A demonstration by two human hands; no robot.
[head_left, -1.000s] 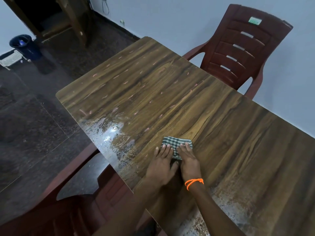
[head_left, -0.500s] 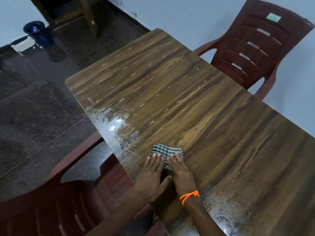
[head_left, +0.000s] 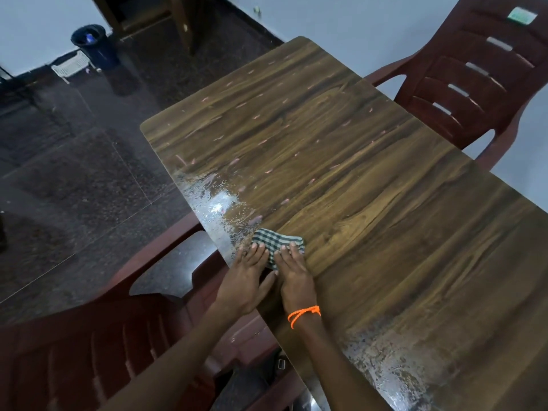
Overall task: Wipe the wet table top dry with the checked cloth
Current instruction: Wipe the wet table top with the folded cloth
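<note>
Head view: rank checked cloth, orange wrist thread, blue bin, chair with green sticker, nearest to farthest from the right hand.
From the right hand:
1. checked cloth, under its fingertips, pressed flat.
2. orange wrist thread, on that hand's own wrist, just behind.
3. chair with green sticker, across the table, far right.
4. blue bin, on the floor, far left by the wall.

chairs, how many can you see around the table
2. One maroon plastic chair stands at the table's far side, upper right. Another maroon chair sits at the near edge, lower left. Others may be out of frame.

The wood-grain table top (head_left: 370,203) bears wet patches and the folded checked cloth (head_left: 277,243) near its edge.
</note>
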